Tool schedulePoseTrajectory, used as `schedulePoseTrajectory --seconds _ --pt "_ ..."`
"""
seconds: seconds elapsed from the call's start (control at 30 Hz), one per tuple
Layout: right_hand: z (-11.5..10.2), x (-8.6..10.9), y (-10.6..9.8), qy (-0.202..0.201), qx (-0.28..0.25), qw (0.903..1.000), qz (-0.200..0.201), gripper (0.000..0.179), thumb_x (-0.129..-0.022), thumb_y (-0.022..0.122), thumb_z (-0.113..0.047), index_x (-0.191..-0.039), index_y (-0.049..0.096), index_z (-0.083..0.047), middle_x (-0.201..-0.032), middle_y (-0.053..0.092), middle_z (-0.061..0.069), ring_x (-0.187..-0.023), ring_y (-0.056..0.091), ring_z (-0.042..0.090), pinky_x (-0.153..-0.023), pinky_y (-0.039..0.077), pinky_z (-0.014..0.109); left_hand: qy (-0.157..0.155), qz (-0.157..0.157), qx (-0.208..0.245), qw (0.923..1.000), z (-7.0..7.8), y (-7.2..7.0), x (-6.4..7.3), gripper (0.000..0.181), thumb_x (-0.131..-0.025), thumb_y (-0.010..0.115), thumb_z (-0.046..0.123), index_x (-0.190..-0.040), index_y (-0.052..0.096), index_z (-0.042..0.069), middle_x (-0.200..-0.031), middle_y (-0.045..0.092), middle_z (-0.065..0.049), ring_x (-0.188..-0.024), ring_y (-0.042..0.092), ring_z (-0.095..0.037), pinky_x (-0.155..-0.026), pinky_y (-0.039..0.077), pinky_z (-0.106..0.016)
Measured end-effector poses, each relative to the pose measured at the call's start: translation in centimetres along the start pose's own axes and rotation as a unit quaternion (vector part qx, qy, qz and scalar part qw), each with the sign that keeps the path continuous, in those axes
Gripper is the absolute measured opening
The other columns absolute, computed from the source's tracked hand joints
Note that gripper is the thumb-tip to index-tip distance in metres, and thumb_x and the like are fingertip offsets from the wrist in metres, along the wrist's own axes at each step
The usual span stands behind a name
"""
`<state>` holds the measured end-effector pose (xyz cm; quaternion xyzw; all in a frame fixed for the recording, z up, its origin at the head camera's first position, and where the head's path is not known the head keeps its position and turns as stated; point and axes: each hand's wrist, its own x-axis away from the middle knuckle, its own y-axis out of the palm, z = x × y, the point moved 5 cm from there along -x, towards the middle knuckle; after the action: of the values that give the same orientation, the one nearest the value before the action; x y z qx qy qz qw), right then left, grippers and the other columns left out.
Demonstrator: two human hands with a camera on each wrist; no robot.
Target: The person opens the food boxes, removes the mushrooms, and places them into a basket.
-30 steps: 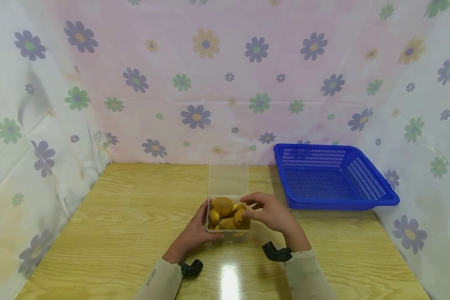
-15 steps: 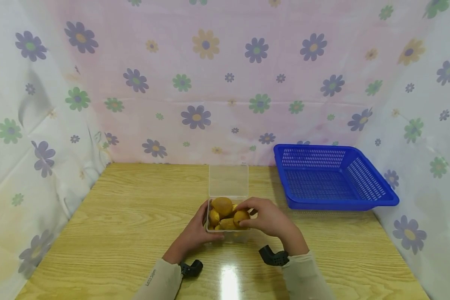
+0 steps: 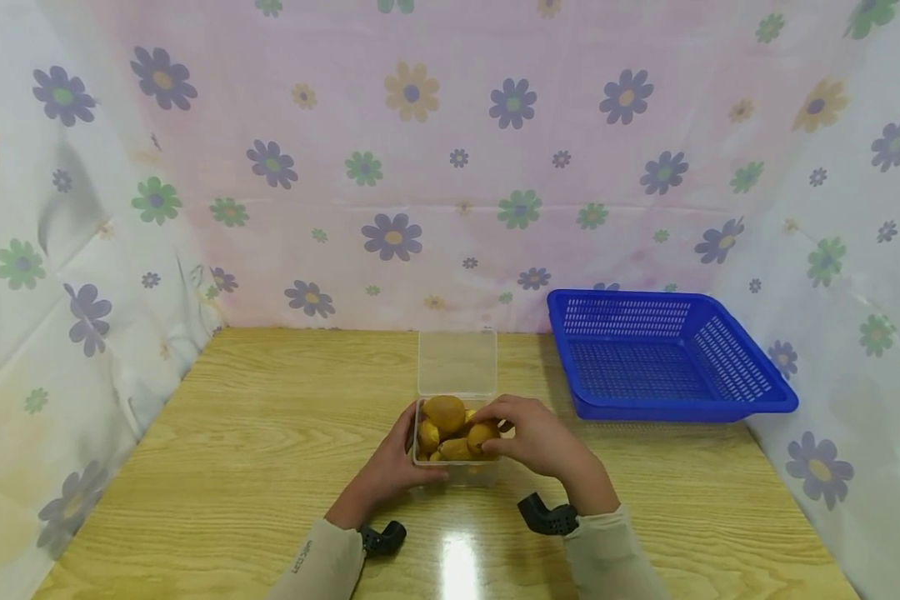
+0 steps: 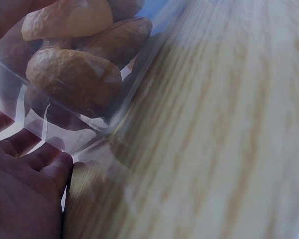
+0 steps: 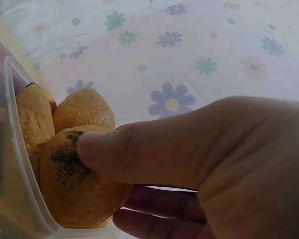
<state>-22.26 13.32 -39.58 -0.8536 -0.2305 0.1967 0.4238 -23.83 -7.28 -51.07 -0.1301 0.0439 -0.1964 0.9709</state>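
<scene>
A clear plastic box (image 3: 457, 472) stands on the table, filled with several yellow-brown, lumpy fruits or potatoes; the exact kind is unclear. My left hand (image 3: 390, 458) grips the box by its left side, thumb along the front wall. In the left wrist view, fingers (image 4: 35, 154) lie against the clear wall. My right hand (image 3: 536, 437) reaches over the box's right side and pinches a round yellow-brown fruit (image 5: 84, 189) with a dark patch at its end. The thumb presses beside that patch; the other fingertips are partly hidden behind the fruit. Another large fruit (image 3: 445, 413) sits at the back left.
The box's hinged lid (image 3: 457, 362) lies folded back behind it. A blue plastic basket (image 3: 671, 412) with slotted walls stands at the back right of the wooden table (image 3: 270, 417). Flower-printed cloth (image 3: 450, 183) hangs behind and at both sides.
My right hand has shifted slightly left, its fingers closing round the fruit at the box's right; over the last half second it hardly moves. The left hand and box stay put.
</scene>
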Motion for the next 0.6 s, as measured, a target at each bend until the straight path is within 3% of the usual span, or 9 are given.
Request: schedulePoseTrajectory --seconds 0.6 --pt "-1.0 1.0 -1.9 -0.039 -0.004 0.9983 0.042 0.028 -0.091 0.068 -0.018 -0.119 0.069 -0.014 -0.111 0.067 -0.001 -0.096 0.064 0.014 -0.082 0.055 0.027 -0.002 0.001 0.003 1.0000 0.0 0.0 0.1 0.116 -0.069 0.089 0.031 -0.154 0.010 0.037 -0.159 0.022 0.006 -0.150 0.018 -0.021 -0.119 0.021 -0.052"
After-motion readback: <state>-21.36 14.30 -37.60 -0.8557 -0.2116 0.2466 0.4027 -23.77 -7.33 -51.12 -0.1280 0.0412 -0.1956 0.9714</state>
